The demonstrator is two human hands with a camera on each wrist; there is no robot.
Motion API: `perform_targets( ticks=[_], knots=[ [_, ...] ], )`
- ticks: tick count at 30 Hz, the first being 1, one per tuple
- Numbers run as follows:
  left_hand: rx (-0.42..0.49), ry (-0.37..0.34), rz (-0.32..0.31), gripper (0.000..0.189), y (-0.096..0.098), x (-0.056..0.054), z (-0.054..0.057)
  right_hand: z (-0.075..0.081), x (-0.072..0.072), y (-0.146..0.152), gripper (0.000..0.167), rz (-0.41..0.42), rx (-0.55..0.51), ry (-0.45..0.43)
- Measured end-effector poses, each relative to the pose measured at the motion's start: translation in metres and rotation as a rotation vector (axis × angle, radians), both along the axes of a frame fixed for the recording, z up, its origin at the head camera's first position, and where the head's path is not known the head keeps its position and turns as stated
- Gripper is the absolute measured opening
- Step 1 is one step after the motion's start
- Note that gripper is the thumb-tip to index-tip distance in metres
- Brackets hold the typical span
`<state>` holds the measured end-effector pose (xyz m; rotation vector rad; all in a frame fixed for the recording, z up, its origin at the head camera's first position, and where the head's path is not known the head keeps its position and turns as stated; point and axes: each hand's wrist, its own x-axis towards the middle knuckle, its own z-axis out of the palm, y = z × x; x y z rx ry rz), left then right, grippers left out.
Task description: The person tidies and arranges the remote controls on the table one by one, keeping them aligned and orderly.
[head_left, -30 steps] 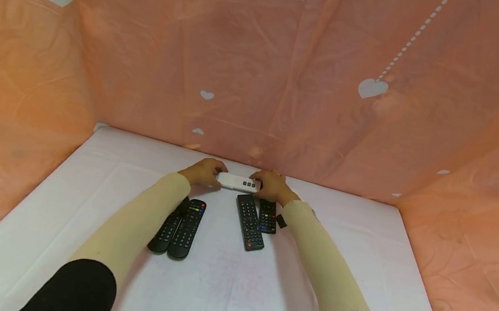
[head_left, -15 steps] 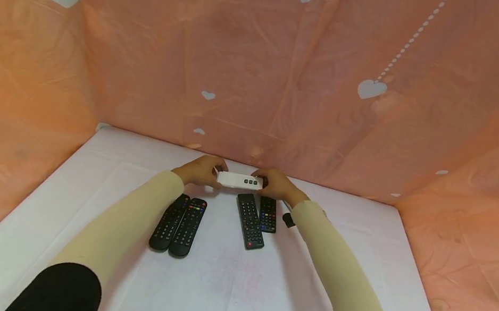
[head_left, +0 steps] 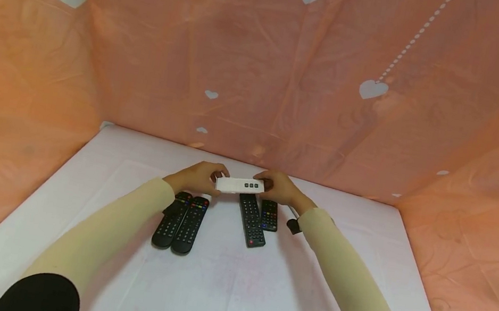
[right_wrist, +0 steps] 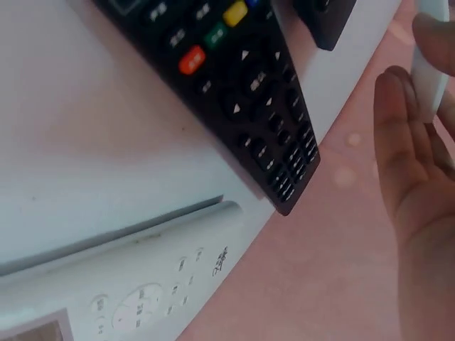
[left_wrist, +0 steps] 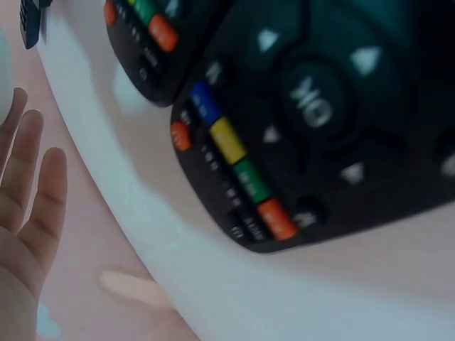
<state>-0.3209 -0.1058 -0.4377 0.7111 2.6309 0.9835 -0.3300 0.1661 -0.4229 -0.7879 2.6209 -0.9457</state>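
In the head view, a white bar-shaped device (head_left: 231, 185) with three small dark squares on its front spans the space between the two hands. My left hand (head_left: 198, 176) pinches its left end between thumb and fingers. At the other end, my right hand (head_left: 281, 188) grips it the same way. Two long black remote controls (head_left: 190, 227) lie side by side below the left hand. Nearer the right hand, a black remote control (head_left: 251, 223) lies slanted, its top overlapped by the device. Beside it is a shorter black remote control (head_left: 269, 216), partly hidden by the right hand.
A white remote control (right_wrist: 142, 291) with a small screen lies on the white tabletop (head_left: 219, 291) in the right wrist view. Orange cloth with pale hearts (head_left: 262, 71) rises behind the table's far edge and along both sides.
The device has come slightly nearer and tilted, its right end higher, and overlaps the slanted remote control's top. Both forearms have spread outward. The remote controls stay in place.
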Motion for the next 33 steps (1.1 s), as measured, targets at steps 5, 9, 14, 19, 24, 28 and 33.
perform_targets(
  ticks=[5, 9, 14, 19, 24, 28, 33],
  knots=[
    [0.020, 0.007, 0.009, 0.051, -0.003, 0.007, 0.001, -0.003, 0.003, -0.001, 0.052, -0.026, -0.058, -0.032],
    [0.036, -0.002, 0.008, 0.053, -0.005, 0.013, 0.002, -0.006, 0.003, -0.001, 0.053, -0.045, -0.088, -0.050],
    [0.050, 0.011, -0.017, 0.056, -0.008, 0.019, 0.001, -0.006, 0.005, -0.001, 0.053, -0.066, -0.112, -0.079],
    [0.062, 0.033, -0.017, 0.055, -0.013, 0.024, -0.002, -0.007, 0.005, -0.002, 0.053, -0.078, -0.131, -0.096],
    [0.070, 0.036, -0.003, 0.053, -0.015, 0.025, 0.000, -0.008, 0.006, -0.003, 0.051, -0.081, -0.138, -0.094],
    [0.069, 0.024, 0.007, 0.053, -0.016, 0.028, 0.003, -0.008, 0.007, -0.003, 0.050, -0.081, -0.133, -0.094],
    [0.056, 0.027, -0.001, 0.054, -0.018, 0.032, 0.004, -0.005, 0.008, -0.006, 0.050, -0.083, -0.136, -0.061]
  ],
)
